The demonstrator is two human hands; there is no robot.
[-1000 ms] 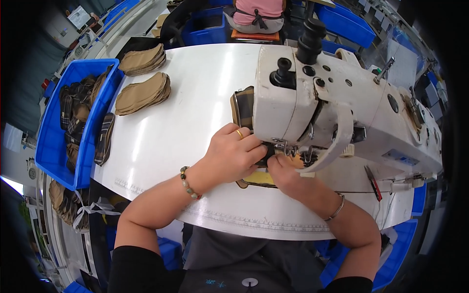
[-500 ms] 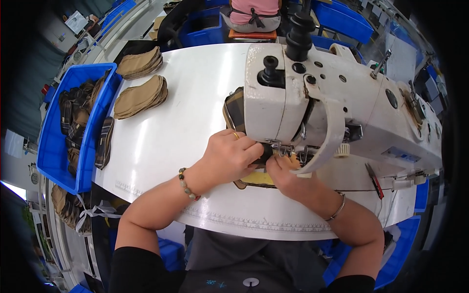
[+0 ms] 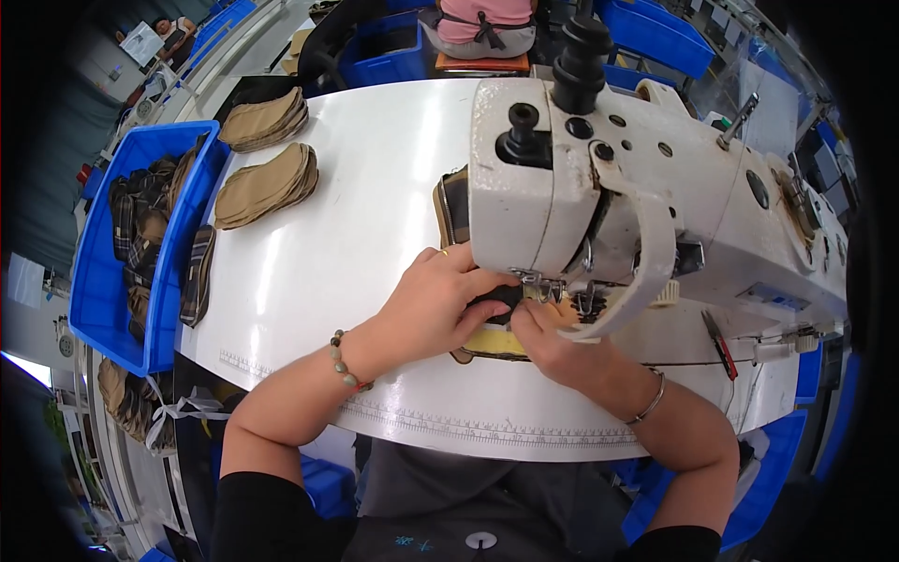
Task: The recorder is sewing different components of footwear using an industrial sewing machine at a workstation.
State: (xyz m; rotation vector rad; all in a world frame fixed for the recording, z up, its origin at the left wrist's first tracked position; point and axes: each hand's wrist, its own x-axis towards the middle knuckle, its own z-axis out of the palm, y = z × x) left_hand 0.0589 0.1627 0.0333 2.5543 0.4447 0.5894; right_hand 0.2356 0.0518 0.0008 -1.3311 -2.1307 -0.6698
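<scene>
A white sewing machine point(image 3: 520, 211) stands over the right half of the table, its presser foot and needle area near my fingers. Under its head lies a dark plaid fabric piece point(image 3: 452, 208) with a brown edge; part of it is hidden. My left hand point(image 3: 433, 304) grips a dark fold of this cloth point(image 3: 501, 297) between thumb and fingers, left of the needle. Close by, my right hand point(image 3: 560, 351) is closed with its fingertips pressed on the cloth at the presser foot. A yellow layer point(image 3: 496, 343) shows beneath both hands.
Two stacks of brown fabric pieces point(image 3: 267, 185) lie on the table's left side, near a blue bin point(image 3: 169, 328) of plaid pieces. Red-handled thread snips point(image 3: 719, 345) lie right of the machine. A person point(image 3: 487, 28) sits beyond the table.
My left hand's thumb has moved apart from its fingers, so more of the dark fold shows between them. My right hand stays nearly in place at the presser foot.
</scene>
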